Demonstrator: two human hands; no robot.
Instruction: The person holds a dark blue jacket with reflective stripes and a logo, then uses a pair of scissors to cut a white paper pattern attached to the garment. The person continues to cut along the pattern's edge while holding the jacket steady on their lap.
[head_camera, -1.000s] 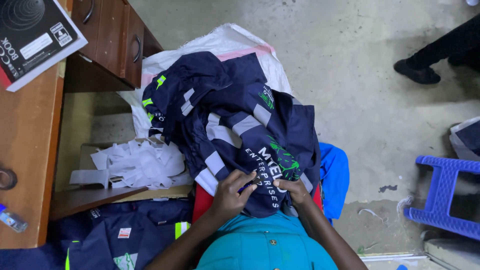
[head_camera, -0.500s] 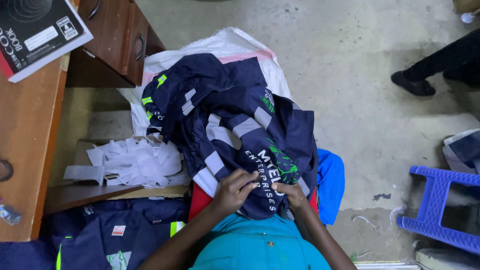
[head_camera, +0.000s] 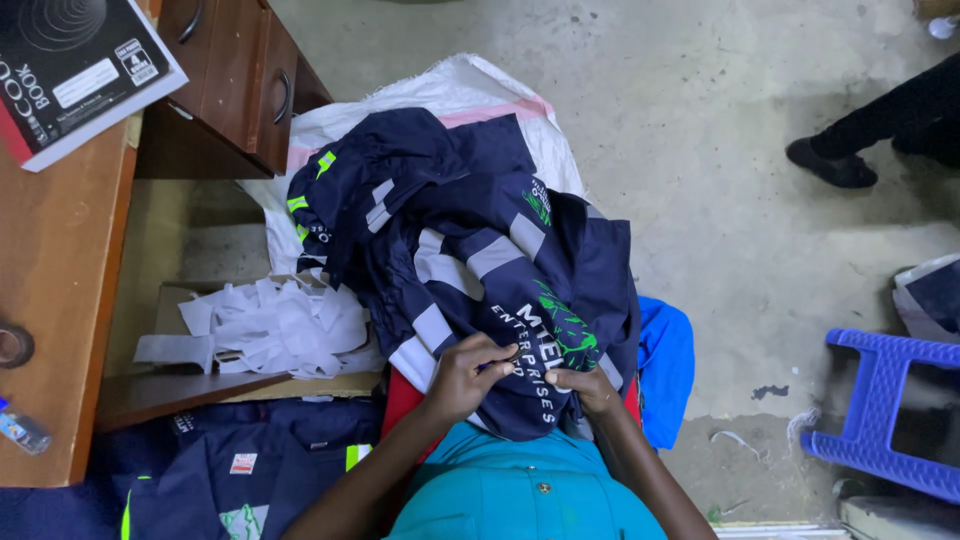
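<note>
The concrete floor (head_camera: 720, 150) takes up most of the view, with a white sack (head_camera: 450, 95) spread on it. On the sack and across the person's lap lies a heap of navy workwear (head_camera: 470, 240) with grey reflective bands and green printed marks. It is bunched and unfolded, so whatever is being done to it looks far from finished.

At the left stands a wooden bench (head_camera: 60, 300) with drawers (head_camera: 235, 85) beyond it and a black book (head_camera: 75, 65) on its far end. Below the bench edge, more navy garments (head_camera: 250, 470) lie flat, which looks like work set aside. A low board (head_camera: 180, 390) carries a pile of white paper strips (head_camera: 270, 325). A blue cloth (head_camera: 665, 370) sits just beside the heap on the right, and a blue plastic stool (head_camera: 880, 410) stands well apart. Another person's dark shoe (head_camera: 830, 165) shows at the far right.

The left hand (head_camera: 470, 375) has its grip pinched together on the navy fabric beside the white print. The right hand (head_camera: 585, 385) is clamped on the same fold, nearly touching the left. Both work one small spot at the near edge of the heap.
</note>
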